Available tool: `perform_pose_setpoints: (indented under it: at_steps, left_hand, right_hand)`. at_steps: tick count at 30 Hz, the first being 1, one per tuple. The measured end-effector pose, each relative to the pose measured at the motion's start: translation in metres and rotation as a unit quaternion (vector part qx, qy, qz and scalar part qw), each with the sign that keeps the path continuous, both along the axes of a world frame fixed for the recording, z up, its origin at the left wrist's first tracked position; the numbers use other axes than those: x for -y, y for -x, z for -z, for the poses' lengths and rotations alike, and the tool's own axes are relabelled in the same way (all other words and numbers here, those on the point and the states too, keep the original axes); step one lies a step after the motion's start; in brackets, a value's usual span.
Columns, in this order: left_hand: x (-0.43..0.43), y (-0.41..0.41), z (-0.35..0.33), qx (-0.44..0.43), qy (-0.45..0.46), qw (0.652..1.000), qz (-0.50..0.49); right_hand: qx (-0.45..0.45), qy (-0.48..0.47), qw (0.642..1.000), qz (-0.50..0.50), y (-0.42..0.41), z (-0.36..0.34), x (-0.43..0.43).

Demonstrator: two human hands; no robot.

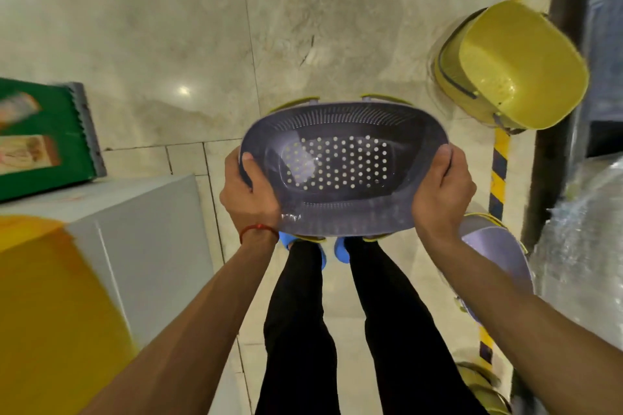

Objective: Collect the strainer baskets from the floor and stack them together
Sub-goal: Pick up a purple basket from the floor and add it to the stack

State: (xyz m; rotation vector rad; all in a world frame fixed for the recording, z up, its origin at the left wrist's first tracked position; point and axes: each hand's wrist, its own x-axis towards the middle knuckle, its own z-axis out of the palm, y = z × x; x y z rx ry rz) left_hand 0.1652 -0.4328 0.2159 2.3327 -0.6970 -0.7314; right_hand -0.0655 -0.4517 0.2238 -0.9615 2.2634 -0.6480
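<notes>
I hold a grey-purple strainer basket (340, 165) with a perforated bottom in front of me, above my legs. My left hand (247, 194) grips its left rim, thumb inside. Its right rim is gripped by my right hand (443, 190). Yellow-green handles stick out under its far and near edges. A yellow basket (512, 67) lies tipped on the floor at the upper right. A second grey-purple basket (499, 259) lies by my right forearm, partly hidden. Another yellowish basket (482, 384) shows at the bottom right.
A grey box (135, 239) stands at my left with a yellow surface (50, 313) below it and a green crate (43, 135) behind. A dark pillar (556, 111) and yellow-black floor tape (499, 165) run down the right. Plastic wrap (586, 229) lies at the right.
</notes>
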Motion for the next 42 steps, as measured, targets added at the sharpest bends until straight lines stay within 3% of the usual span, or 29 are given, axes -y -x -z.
perform_pose_setpoints:
  at_steps: [8,12,17,28,42]
  left_hand:
    - [0.027,0.001,-0.161,0.011,0.038,0.994,0.1]
    - [0.031,0.005,-0.219,-0.004,0.075,0.985,0.154]
    - [0.023,0.007,-0.268,-0.017,0.057,0.962,0.265]
    - [-0.054,0.033,-0.349,-0.022,0.079,0.845,0.529]
    - [-0.296,0.105,-0.398,-0.053,0.096,0.724,0.681]
  right_hand:
    - [-0.011,0.043,0.994,0.096,0.001,-0.151,-0.028]
    - [-0.031,0.083,0.981,0.17,-0.001,-0.21,-0.055]
    - [-0.042,0.087,0.962,0.257,-0.017,-0.273,-0.118]
    - [-0.052,0.102,0.862,0.493,-0.079,-0.36,-0.288]
    - [-0.056,0.134,0.74,0.656,-0.1,-0.389,-0.555]
